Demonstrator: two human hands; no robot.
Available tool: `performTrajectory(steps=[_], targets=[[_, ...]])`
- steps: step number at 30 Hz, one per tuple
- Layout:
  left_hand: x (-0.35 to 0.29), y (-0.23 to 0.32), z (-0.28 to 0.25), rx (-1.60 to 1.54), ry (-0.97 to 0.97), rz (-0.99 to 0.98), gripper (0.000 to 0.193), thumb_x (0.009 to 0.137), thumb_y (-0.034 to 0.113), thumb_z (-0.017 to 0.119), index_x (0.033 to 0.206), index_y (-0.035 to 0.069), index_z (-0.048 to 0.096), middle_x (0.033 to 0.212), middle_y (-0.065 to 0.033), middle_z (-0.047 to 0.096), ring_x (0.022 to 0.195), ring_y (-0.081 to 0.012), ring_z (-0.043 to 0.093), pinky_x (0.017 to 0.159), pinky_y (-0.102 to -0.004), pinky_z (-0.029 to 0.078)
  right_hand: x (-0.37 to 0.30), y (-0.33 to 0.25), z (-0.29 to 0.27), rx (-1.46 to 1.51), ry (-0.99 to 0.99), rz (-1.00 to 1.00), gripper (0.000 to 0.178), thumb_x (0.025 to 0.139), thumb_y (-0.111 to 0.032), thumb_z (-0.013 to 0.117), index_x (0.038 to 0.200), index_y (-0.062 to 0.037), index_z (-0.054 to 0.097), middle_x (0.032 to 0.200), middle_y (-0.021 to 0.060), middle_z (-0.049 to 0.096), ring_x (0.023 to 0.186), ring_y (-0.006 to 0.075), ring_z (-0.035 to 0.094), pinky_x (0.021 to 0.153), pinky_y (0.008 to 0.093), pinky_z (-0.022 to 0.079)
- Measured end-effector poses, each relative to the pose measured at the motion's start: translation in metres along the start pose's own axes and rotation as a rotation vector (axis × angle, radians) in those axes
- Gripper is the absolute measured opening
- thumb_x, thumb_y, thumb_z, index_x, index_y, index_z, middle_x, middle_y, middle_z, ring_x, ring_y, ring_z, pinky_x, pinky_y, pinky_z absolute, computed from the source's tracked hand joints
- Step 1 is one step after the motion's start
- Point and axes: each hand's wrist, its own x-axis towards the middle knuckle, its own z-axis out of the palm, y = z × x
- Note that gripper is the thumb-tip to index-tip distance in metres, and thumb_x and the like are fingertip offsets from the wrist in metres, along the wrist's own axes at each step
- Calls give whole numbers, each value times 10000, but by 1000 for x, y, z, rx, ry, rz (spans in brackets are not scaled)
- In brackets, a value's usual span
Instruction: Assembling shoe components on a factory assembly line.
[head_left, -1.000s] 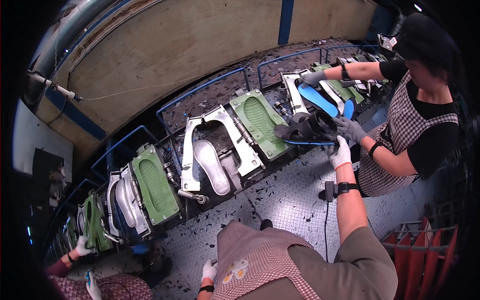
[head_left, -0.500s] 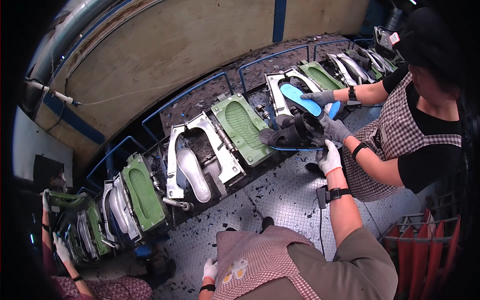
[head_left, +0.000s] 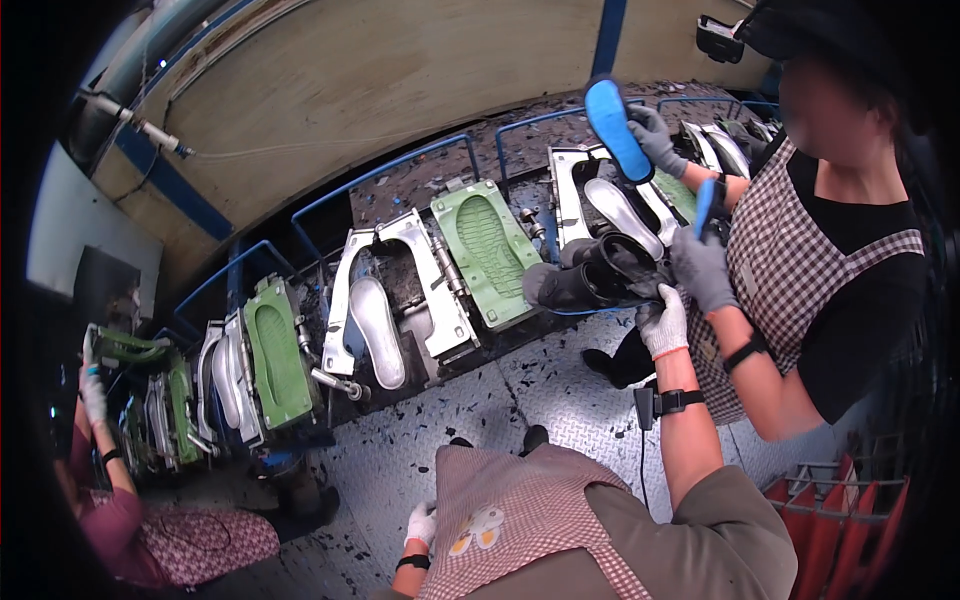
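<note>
Head view: the right hand (head_left: 663, 322), white-gloved, grips the dark shoes (head_left: 590, 280) at their heel end, fingers closed around the edge. The shoes are held in the air at the near side of the mould row, toes leftward, just beside a green mould (head_left: 488, 250); a thin blue edge shows beneath. The left hand (head_left: 422, 522) hangs low by the apron (head_left: 520, 500), partly hidden; whether it holds anything, I cannot tell. Near the shoes, a co-worker's upper hand (head_left: 657, 137) raises a blue sole (head_left: 617, 128); the lower hand (head_left: 703, 270) has another blue piece (head_left: 706, 203). The shoes look light, not fragile, with soft, bendable uppers; the firmer heel and sole edge seem the surest hold.
</note>
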Motion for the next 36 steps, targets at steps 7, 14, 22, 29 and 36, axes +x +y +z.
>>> performTrajectory(steps=[7,14,22,29,36], targets=[[-32,7,19,-85,49,-30,400,876,212,655,1200,-18,613,1117,-181,687,1042,-255,651,922,-337,487,-18,-28,31,192,-417,832,540,978,-471,419,1395,-129,392,1319,94,541,1227,262,509,1068,484,392],[-29,-4,13,20,45,19,415,890,251,600,1227,8,608,1196,-192,654,1138,-314,617,979,-358,465,133,-12,-70,864,-285,924,379,943,-264,621,1248,-48,556,1178,119,635,1070,200,591,990,419,453],[-43,-73,-8,-130,104,-15,423,882,262,622,1215,1,612,1184,-194,652,1126,-300,618,977,-369,465,52,6,-166,256,-196,254,244,948,-224,570,1083,-21,549,953,156,652,854,270,647,783,348,528],[-49,-130,-6,-65,19,-184,484,862,298,642,1227,-18,598,1217,-213,634,1162,-312,593,993,-362,449,-130,139,-199,-457,-214,429,366,1002,-340,477,815,-59,619,709,64,646,541,170,572,504,279,480],[-81,-178,26,-210,314,34,468,835,304,642,1182,-10,628,1156,-204,659,1100,-303,625,963,-368,474,-234,199,-240,-1114,-463,807,179,962,-228,510,942,-68,589,810,49,626,618,144,565,535,262,465]])
